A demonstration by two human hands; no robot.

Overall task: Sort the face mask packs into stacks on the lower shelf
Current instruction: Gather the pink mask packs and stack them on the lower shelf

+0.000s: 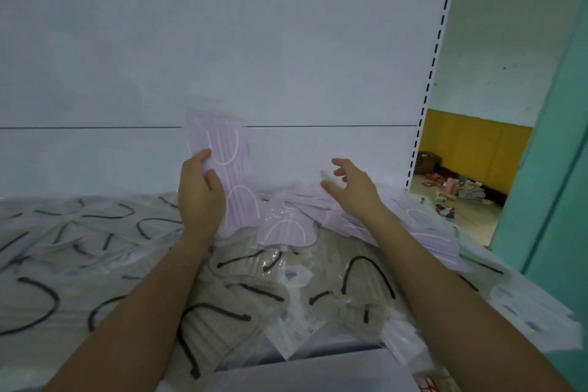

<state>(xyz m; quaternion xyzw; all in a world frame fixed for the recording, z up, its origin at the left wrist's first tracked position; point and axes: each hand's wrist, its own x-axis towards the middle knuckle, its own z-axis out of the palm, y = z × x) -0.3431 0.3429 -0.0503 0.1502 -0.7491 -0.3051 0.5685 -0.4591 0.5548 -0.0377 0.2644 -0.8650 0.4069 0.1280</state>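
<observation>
Head view. The left hand (pixel 200 194) grips an upright clear-wrapped lilac face mask pack (pixel 222 149) by its left edge, raised against the white shelf back panel (pixel 286 41). The right hand (pixel 351 189), fingers spread and empty, hovers over the sloping lilac pack stack (pixel 413 232) at far right. Beige packs with black ear loops (pixel 254 280) cover the near shelf.

Lilac mask pack (pixel 227 169) upright, beige packs (pixel 248 277) strewn, perhaps overlapping
</observation>
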